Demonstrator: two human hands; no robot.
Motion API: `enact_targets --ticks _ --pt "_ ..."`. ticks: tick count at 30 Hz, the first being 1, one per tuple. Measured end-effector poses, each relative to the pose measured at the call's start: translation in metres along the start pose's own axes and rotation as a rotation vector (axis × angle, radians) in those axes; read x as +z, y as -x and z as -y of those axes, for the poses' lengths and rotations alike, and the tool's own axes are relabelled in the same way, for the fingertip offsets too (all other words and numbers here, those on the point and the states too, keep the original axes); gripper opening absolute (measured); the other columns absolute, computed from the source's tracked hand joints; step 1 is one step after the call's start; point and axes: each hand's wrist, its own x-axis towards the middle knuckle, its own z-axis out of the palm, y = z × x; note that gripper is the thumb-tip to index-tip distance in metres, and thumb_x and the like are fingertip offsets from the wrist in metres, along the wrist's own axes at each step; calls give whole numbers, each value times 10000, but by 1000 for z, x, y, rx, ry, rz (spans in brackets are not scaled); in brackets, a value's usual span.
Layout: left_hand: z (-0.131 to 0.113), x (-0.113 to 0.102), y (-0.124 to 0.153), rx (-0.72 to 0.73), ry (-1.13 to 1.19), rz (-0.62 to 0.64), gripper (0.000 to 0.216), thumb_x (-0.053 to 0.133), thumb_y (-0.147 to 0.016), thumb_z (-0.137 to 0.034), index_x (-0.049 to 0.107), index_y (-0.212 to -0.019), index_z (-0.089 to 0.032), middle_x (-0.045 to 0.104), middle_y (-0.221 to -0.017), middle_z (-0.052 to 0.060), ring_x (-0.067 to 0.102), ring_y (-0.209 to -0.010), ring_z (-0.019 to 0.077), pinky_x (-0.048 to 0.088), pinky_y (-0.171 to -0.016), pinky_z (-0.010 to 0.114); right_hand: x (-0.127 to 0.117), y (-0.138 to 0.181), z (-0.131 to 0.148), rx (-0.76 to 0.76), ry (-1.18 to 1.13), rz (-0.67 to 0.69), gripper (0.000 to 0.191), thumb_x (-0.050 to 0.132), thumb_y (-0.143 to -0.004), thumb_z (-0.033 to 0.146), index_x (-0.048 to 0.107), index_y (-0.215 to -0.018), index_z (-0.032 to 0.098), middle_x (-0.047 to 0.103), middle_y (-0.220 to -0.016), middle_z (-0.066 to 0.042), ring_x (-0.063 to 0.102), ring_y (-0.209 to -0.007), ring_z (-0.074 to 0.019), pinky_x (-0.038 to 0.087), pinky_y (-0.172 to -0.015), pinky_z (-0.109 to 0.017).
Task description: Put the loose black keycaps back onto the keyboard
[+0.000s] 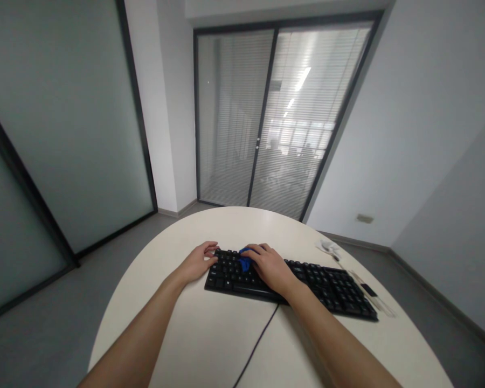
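Observation:
A black keyboard (319,283) lies across a round white table (210,328). My left hand (198,261) rests at the keyboard's left end, fingers curled against its top left corner. My right hand (270,267) lies over the left part of the keys, fingers closed on a small blue object (245,261) that looks like a cloth or cleaning tool pressed onto the keys.
The keyboard's dark cable (258,339) runs toward the table's near edge. A small white item (329,248) and a thin clear strip with a black part (369,293) lie beyond the keyboard's right end. Glass doors with blinds (275,118) stand behind the table.

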Motion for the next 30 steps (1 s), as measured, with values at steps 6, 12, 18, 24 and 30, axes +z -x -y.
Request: enact_targets --ticks 6,12,18,24,30 --pt "-1 -1 -1 5 -45 18 487 691 -756 -250 619 -1223 -130 687 -1249 158 681 -1052 244 528 -959 384 2 20 -12 117 -96 -93 428 532 -903 74 591 -1287 255 589 -1318 -71 550 -1139 -233 457 -1021 -429" --pt "-15 6 6 22 -165 -58 404 659 -783 -279 672 -1171 -166 700 -1223 127 650 -1116 283 475 -1020 399 12 15 -10 156 -266 -155 388 543 -921 115 565 -1292 224 599 -1272 -91 556 -1175 -219 440 -1042 -410" --pt "-11 11 8 81 -250 -72 369 615 -848 -323 677 -1183 -180 662 -1281 121 566 -1253 297 349 -1144 410 14 5 1 220 -149 -127 365 549 -911 108 589 -1256 219 607 -1239 -96 574 -1087 -242 462 -1000 -417" --pt "-6 9 11 86 -270 1 517 644 -855 -430 602 -1299 -170 597 -1358 128 537 -1282 293 352 -1144 404 18 -8 7 243 -112 -127 366 539 -904 82 602 -1234 225 611 -1229 -95 571 -1062 -245 474 -975 -391" --pt "-9 10 14 87 -354 87 752 728 -761 -376 485 -1424 -117 494 -1456 177 457 -1355 323 302 -1177 429 22 -12 7 171 -243 -204 362 528 -910 70 586 -1240 210 610 -1241 -78 556 -1126 -224 442 -1033 -385"
